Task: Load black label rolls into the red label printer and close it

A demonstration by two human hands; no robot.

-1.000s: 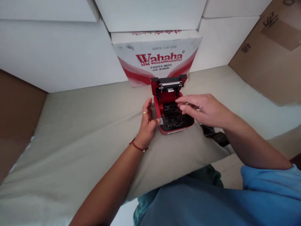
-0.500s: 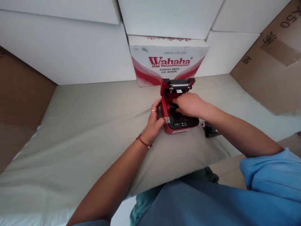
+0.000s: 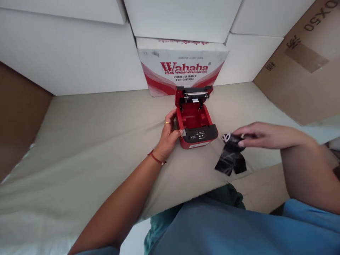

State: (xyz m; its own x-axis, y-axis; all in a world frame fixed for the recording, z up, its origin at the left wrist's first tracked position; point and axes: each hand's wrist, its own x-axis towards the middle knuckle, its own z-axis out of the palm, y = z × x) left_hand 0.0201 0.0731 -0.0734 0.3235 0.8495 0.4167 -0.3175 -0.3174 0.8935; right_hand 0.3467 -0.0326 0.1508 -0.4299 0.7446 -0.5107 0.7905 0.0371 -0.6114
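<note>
The right grip has left the open red label printer, whose red bay now shows bare, and pinches a black ribbon roll; the printer sits just right of the left grip, still clasping its side.

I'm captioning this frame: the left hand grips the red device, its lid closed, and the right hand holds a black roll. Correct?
The lid isn't closed: the head view shows it standing open. The left hand grips the red device, and the right hand holds a black roll.
</note>
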